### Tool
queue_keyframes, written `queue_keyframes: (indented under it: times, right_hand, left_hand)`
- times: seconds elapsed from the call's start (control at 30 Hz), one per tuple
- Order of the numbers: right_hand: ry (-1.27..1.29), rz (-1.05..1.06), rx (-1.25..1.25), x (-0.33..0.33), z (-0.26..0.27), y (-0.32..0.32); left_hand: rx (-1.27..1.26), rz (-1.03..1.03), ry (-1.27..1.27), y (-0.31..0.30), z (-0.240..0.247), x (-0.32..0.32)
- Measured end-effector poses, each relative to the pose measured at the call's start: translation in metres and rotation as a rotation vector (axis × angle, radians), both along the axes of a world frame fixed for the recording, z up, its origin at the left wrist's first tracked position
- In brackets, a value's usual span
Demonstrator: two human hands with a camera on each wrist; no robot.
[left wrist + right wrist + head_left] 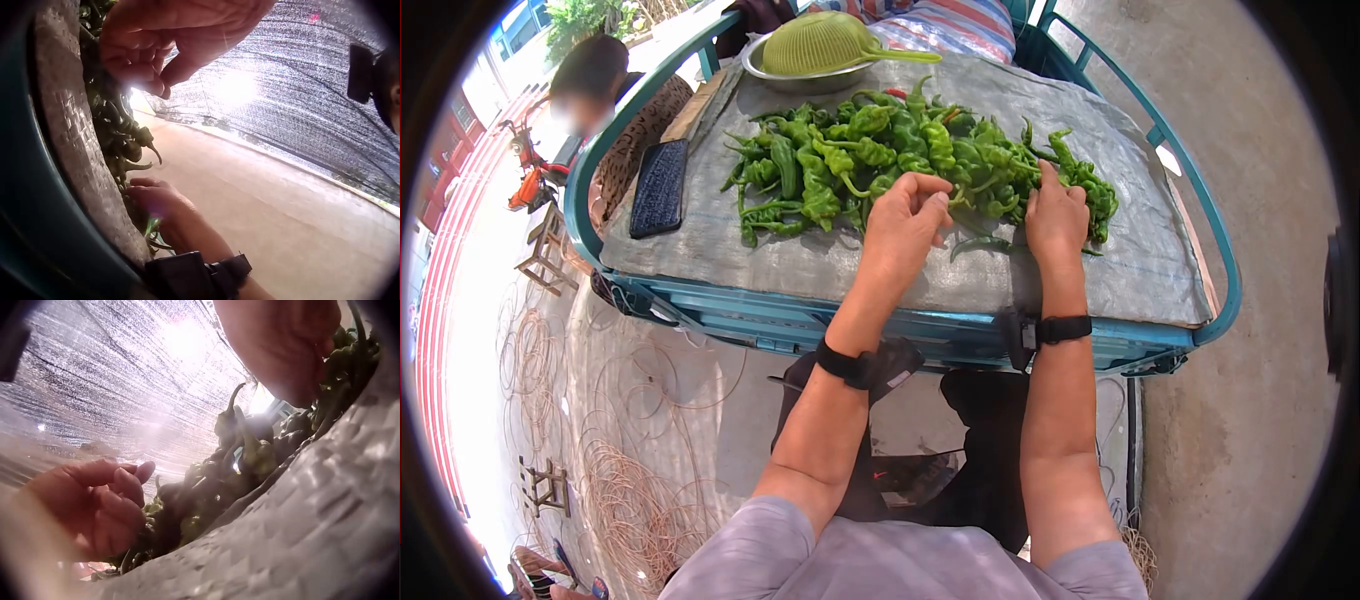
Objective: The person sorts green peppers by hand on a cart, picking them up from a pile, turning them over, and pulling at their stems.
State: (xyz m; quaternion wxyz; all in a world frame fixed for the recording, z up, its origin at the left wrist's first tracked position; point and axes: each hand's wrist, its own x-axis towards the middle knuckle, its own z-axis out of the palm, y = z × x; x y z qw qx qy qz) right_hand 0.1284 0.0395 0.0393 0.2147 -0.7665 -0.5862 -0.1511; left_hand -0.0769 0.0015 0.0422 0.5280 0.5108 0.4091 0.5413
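A wide heap of green peppers (pixel 870 150) lies on a grey woven sheet (pixel 740 250). My left hand (pixel 903 228) hovers at the heap's near edge, its fingers loosely bent and the thumb close to the index finger. Nothing shows between them in the left wrist view, where this hand (pixel 181 31) fills the top. My right hand (pixel 1057 220) reaches into the right part of the heap with the index finger stretched forward. In the right wrist view the right hand (pixel 281 344) is over the peppers (pixel 250 450); I cannot tell whether it pinches one.
A green plastic strainer (pixel 815 45) sits on a metal basin (pixel 775 85) behind the heap. A dark phone (pixel 659 188) lies at the left. The sheet covers a cart bed with blue rails (pixel 1215 230). Another person (pixel 635 130) is beyond the left rail.
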Motion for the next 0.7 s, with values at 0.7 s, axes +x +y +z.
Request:
queue_keyframes:
  times: [0.7]
  right_hand:
    - [0.32,0.066,-0.077,0.004,0.001,0.018]
  left_hand:
    - [-0.003,0.003,0.002,-0.001,-0.001,0.001]
